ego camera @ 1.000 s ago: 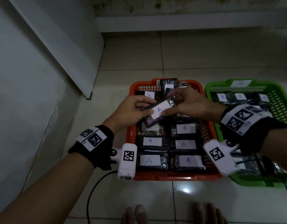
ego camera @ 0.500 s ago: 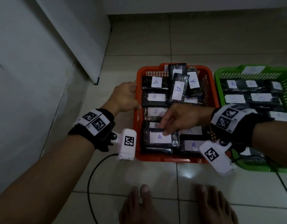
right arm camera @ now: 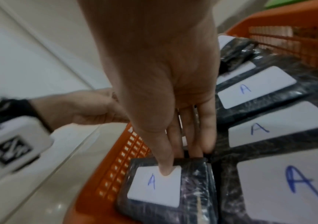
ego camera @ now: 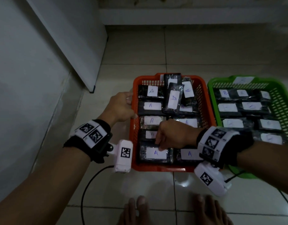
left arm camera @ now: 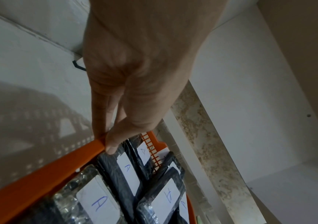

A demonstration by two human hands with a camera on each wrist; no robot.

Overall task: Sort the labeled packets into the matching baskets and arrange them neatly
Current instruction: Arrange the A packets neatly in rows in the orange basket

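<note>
**Seating an A packet in the near-left corner of the orange basket**

We are in the arranging step. Our right hand [ego camera: 171, 135] grips the near-left A packet [right arm camera: 165, 188], thumb on its white label and fingers curled over its far edge, as the right wrist view shows. Our left hand [ego camera: 119, 108] pinches the orange basket [ego camera: 156, 168] by its left rim, steadying it. The green basket [ego camera: 283, 101] beside it holds B packets. We judge the next move is to release this packet flat, then straighten the tilted packets [ego camera: 173, 99] leaning at the far end, which need lifting and laying label-up in rows.
</note>
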